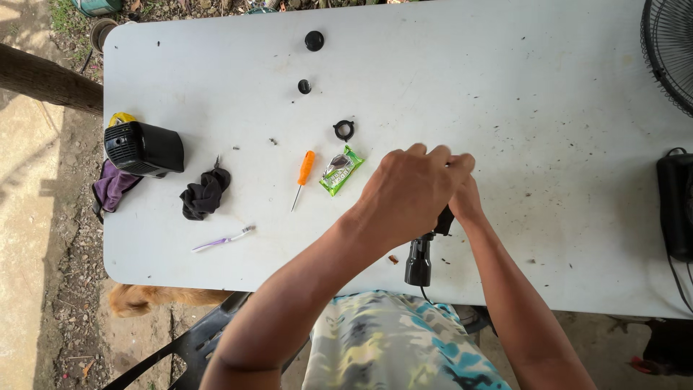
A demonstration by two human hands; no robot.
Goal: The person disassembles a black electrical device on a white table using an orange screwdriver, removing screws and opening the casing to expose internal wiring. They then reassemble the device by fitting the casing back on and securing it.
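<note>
Black plastic, a handle-shaped part (426, 249) with a cord at its tail, sits near the front edge of the white worktop (548, 94). Both hands close on its upper end: the left hand (408, 191) wraps over the top, the right hand (465, 195) presses in beside it, each grip tight. Two round black caps (314, 40) lie far back, one black ring (343, 130), one orange-handled screwdriver (304, 176), one green foil packet (341, 170), torn open, contents unclear. The worktop's right half offers open room.
</note>
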